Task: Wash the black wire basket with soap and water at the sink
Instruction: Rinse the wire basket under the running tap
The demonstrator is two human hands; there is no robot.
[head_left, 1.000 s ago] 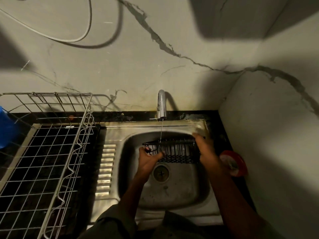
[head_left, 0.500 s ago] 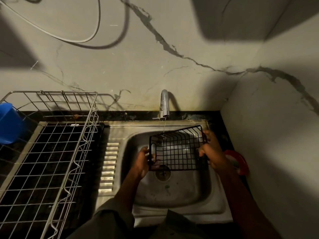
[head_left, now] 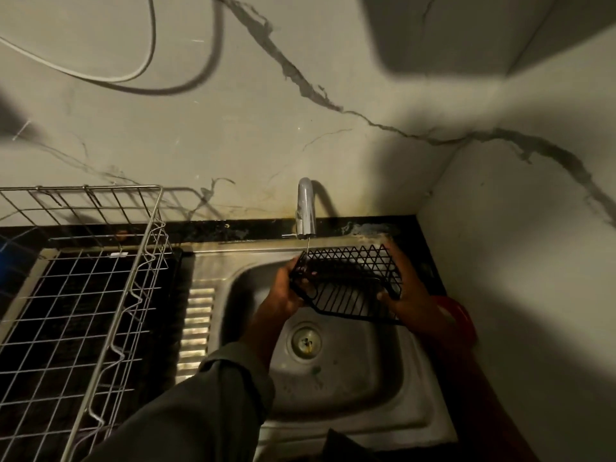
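Note:
The black wire basket (head_left: 350, 281) is held tilted above the steel sink (head_left: 350, 388), just under the tap (head_left: 306, 208). A thin stream of water falls from the tap onto the basket's upper left corner. My left hand (head_left: 283, 288) grips the basket's left end. My right hand (head_left: 405, 295) grips its right end, fingers curled round the wire side. The basket's open side faces me and its mesh wall faces the back wall.
A large metal dish rack (head_left: 80, 311) stands on the black counter left of the sink, with something blue (head_left: 13, 261) at its far left edge. A red round object (head_left: 461, 315) lies by the right wall, behind my right wrist. The drain (head_left: 306, 340) is uncovered.
The basket has been turned from showing its flat grid to a tilted pose with its mesh wall up, and it sits a little higher under the tap. Both hands kept their hold.

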